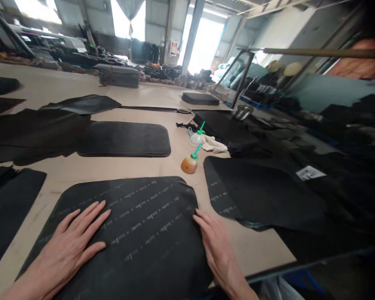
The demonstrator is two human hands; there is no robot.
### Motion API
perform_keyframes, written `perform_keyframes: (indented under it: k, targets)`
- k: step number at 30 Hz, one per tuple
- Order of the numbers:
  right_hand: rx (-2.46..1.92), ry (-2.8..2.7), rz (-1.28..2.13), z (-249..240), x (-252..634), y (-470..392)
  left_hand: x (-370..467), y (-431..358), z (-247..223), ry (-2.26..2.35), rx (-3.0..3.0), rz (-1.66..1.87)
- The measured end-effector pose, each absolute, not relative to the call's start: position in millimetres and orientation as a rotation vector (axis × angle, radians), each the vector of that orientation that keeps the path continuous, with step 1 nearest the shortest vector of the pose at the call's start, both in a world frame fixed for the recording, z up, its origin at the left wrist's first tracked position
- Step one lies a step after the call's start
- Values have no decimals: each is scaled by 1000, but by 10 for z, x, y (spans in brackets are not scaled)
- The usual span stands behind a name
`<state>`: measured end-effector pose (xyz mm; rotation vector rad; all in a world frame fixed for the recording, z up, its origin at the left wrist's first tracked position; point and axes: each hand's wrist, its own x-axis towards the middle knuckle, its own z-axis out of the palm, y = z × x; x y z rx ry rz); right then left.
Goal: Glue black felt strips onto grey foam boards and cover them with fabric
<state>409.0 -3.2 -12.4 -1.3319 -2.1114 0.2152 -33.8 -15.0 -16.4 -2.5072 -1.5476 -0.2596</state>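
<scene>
**Black round-cornered sheet (pixel 150 233) with pale lettering on beige tabletop (pixel 253 250)**

The left hand (pixel 70 241) lies flat on it, fingers spread wide — the right hand (pixel 217 243) touches its right edge, fingers close together. Beyond stands a squat amber-filled bottle with green spout (pixel 189 165).
</scene>
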Motion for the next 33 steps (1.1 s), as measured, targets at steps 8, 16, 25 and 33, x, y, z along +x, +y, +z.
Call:
perform_keyframes:
  k: [8,16,25,33]
  targets:
    - [-1698,-1688,513,108,3885,666,-359,-150,-258,-1520,-2475,-275]
    - [-1590,-1836,113,-35,3778,858,-334,-171,-245,-1496,-2453,-261]
    - [-1346,-2169,72,80,3637,643,-277,-159,-102,-1577,-2466,-303]
    - [-1030,-2461,-64,-246,3667,675,248,-186,433,-1732,-2620,-390]
